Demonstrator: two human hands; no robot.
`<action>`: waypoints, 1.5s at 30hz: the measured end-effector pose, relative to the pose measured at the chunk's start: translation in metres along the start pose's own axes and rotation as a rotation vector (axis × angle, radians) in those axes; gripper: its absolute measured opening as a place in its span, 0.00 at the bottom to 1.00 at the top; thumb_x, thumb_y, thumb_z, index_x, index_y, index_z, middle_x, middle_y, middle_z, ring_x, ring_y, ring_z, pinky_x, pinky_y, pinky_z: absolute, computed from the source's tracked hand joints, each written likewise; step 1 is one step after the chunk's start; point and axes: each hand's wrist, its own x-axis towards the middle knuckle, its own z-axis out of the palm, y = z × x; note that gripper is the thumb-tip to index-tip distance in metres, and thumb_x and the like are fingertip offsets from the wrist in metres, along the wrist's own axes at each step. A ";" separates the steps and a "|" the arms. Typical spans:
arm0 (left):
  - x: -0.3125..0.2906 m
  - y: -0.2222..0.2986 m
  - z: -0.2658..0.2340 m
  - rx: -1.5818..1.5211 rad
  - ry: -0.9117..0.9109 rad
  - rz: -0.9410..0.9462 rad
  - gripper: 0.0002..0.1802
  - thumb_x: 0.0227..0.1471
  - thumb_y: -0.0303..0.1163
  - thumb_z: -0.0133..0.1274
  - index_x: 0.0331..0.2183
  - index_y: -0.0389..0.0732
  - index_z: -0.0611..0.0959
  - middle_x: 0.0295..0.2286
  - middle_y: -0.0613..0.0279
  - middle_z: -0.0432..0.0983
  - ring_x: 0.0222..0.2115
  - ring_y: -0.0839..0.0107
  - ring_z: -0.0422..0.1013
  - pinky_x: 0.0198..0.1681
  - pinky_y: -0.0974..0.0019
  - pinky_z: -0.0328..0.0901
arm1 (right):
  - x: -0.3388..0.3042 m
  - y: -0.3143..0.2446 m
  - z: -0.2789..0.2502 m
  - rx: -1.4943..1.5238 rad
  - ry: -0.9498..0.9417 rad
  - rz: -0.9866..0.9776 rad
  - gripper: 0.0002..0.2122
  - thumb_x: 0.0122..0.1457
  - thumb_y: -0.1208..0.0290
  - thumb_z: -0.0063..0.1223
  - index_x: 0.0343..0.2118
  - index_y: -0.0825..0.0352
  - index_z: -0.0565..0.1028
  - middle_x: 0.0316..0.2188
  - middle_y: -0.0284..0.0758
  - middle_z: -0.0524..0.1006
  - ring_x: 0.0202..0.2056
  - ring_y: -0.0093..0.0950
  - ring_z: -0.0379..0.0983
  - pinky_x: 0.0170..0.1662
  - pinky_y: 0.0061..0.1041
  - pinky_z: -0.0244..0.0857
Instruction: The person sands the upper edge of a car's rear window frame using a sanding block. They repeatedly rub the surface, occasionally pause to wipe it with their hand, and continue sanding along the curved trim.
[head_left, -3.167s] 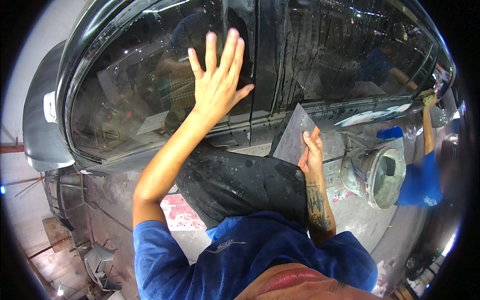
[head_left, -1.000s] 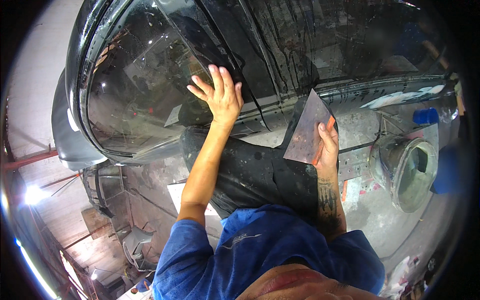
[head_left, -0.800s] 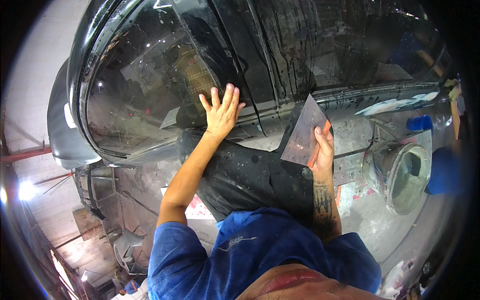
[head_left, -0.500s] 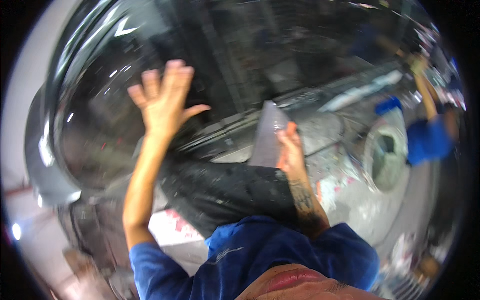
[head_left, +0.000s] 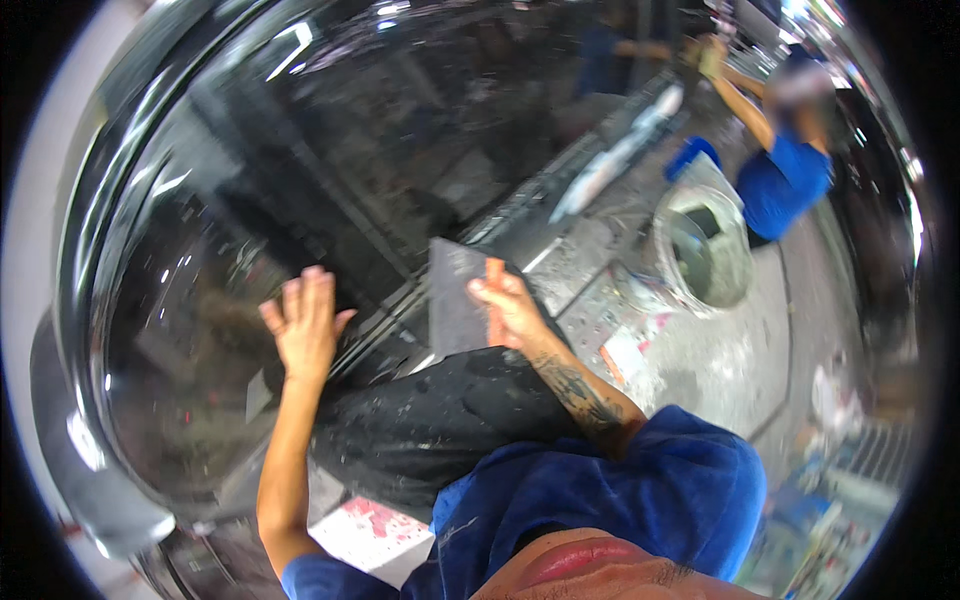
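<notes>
- The left hand [head_left: 303,325] lies open, fingers spread, flat against the glossy black car body [head_left: 300,180], just beside the grooved trim where the panel meets the glass.
- The right hand [head_left: 510,305] has its grip closed on a flat grey spreader blade [head_left: 455,295] with an orange handle [head_left: 494,290]; the blade stands upright, its upper edge close to the panel, though contact cannot be made out.
- To do this step well, as I judge it, the open palm should read the surface lightly while the blade meets the panel at a shallow angle with even pressure, so no ridges or scratches are left on the shine.
- The person's dark, paint-flecked trousers [head_left: 440,430] sit close under the blade and crowd the right wrist's travel.
- A grey bucket [head_left: 705,255] stands on the spattered floor [head_left: 740,360] to the right, well apart from the hands.
- A co-worker in a blue shirt [head_left: 785,185] reaches up at the same car farther right; that raised arm and the bucket narrow the room for shifting sideways.
- Reflections in the panel make fine flaws hard to see.
</notes>
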 end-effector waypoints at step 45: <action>-0.018 -0.142 -0.118 -0.406 0.732 -0.281 0.27 0.48 0.28 0.61 0.53 0.45 0.79 0.59 0.51 0.70 0.62 0.51 0.64 0.63 0.47 0.61 | 0.020 -0.054 0.322 -0.296 -0.668 -0.377 0.26 0.59 0.84 0.52 0.62 0.75 0.62 0.57 0.42 0.71 0.58 0.30 0.69 0.63 0.30 0.61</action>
